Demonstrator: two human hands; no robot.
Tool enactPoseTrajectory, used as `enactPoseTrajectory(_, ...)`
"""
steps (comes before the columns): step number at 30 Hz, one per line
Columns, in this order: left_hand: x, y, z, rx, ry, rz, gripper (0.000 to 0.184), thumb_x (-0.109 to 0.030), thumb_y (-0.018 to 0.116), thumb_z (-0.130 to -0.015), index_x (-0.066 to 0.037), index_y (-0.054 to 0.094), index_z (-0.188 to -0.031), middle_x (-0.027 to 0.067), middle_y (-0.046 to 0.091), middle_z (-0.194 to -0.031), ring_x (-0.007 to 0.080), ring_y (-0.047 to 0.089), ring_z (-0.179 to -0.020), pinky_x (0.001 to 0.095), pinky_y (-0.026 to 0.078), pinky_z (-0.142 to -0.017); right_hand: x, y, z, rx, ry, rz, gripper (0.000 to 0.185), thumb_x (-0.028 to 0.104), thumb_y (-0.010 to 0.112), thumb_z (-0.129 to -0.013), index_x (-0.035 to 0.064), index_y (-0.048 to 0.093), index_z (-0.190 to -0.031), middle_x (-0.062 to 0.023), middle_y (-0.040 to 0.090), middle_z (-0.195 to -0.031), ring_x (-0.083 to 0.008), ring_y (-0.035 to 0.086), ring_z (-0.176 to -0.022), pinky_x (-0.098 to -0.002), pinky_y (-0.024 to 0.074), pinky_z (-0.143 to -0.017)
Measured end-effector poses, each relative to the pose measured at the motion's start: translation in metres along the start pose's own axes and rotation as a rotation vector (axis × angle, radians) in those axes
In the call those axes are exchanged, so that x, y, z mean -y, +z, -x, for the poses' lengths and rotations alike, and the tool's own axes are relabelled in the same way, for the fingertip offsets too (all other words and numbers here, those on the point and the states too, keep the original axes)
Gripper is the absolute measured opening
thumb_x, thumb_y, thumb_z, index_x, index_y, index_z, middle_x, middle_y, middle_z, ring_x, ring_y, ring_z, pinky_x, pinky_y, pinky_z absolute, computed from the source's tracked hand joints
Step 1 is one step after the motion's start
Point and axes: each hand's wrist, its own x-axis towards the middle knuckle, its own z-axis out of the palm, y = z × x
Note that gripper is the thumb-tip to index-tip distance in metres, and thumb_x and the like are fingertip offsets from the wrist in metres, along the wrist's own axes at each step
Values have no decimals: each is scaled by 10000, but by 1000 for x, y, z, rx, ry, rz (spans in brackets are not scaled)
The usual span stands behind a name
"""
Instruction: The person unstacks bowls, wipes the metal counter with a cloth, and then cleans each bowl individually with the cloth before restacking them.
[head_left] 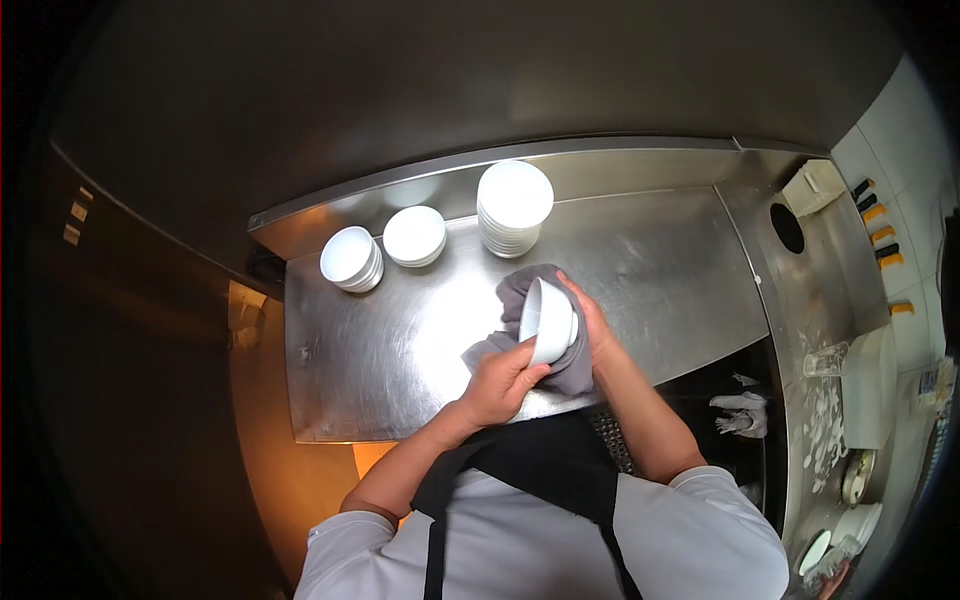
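A white bowl (544, 322) is held tilted on its side above the steel counter, its opening facing left. My left hand (500, 382) is closed on the bowl's near edge, with some of the cloth beside it. Behind the bowl, a grey cloth (572, 374) wraps around its outside and hangs below. My right hand (592, 312) presses that cloth against the bowl's right side; its fingers are partly hidden by cloth and bowl. Just beyond my hands stands a tall stack of white bowls (515, 195). Two shorter bowl stacks, the middle one (414, 238) and the left one (351, 258), stand farther left.
The steel counter (660, 260) has a raised back edge. To the right, a side counter has a round dark hole (787, 229), a clear glass (826, 360) and dishes. Knives (882, 234) hang on the tiled wall. Another person's hand (834, 580) shows at lower right.
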Motion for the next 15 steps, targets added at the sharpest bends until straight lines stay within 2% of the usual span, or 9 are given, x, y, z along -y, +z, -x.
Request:
enactPoseTrajectory(1,8,1,1,4,26,127,281,-89,577,-960,7,583,-1224,93,681,-1032,173,644,-969,295,478,-870,-9,1,-3,36,-102,-84,424,423,557,-963,42,631,-1134,-101,689,-1025,-188,675,-889,-337,557,-843)
enactPoseTrajectory(2,10,6,-2,-65,9,318,297,-92,571,-966,13,565,-1244,93,662,-1088,169,618,-1019,293,458,-910,-17,3,-6,22,-139,-173,453,439,583,-948,29,630,-1134,-88,688,-1033,-176,673,-898,-323,552,-829)
enactPoseTrajectory(4,10,17,-10,-216,-26,694,332,-99,559,-977,24,531,-1284,93,624,-1198,161,566,-1120,290,419,-990,-18,13,1,-160,-289,-28,479,456,607,-931,22,632,-1132,-90,685,-1029,-173,669,-904,-315,546,-817)
enactPoseTrajectory(5,22,17,-9,-182,-37,889,417,-119,549,-984,24,446,-1361,115,566,-1303,205,517,-1227,333,359,-1075,-18,12,-1,-204,-279,8,477,456,612,-928,22,633,-1126,-90,683,-1025,-169,666,-898,-310,541,-811)
enactPoseTrajectory(8,23,11,-9,-180,-120,1209,473,-165,529,-997,9,380,-1411,133,509,-1377,244,472,-1295,404,312,-1128,-11,6,-3,-351,-263,186,470,449,622,-926,17,636,-1110,-90,677,-1017,-156,653,-881,-295,525,-793)
enactPoseTrajectory(9,24,2,-9,-121,-145,1329,518,-218,542,-990,-30,356,-1434,134,450,-1438,269,420,-1345,478,276,-1149,-6,5,-1,-412,-258,300,466,442,621,-929,12,635,-1106,-90,675,-1015,-151,647,-876,-290,518,-789)
enactPoseTrajectory(10,27,1,-8,-119,-176,1300,530,-233,550,-984,-36,355,-1437,129,451,-1438,269,418,-1347,480,273,-1150,-4,6,1,-473,-252,412,462,435,620,-931,6,635,-1102,-90,672,-1014,-145,641,-871,-284,511,-785)
enactPoseTrajectory(13,31,2,-6,-151,-229,1222,575,-300,573,-962,-57,360,-1438,99,462,-1435,261,425,-1342,490,271,-1148,2,21,12,-455,-368,618,436,397,626,-939,-15,635,-1083,-81,673,-994,-150,630,-861,-278,493,-780)
enactPoseTrajectory(15,32,8,-6,-248,-192,1215,542,-288,566,-969,-60,378,-1424,92,478,-1421,253,436,-1333,478,283,-1143,-11,18,3,-503,-667,610,411,365,617,-950,-27,639,-1070,-73,676,-979,-155,626,-848,-290,488,-789)
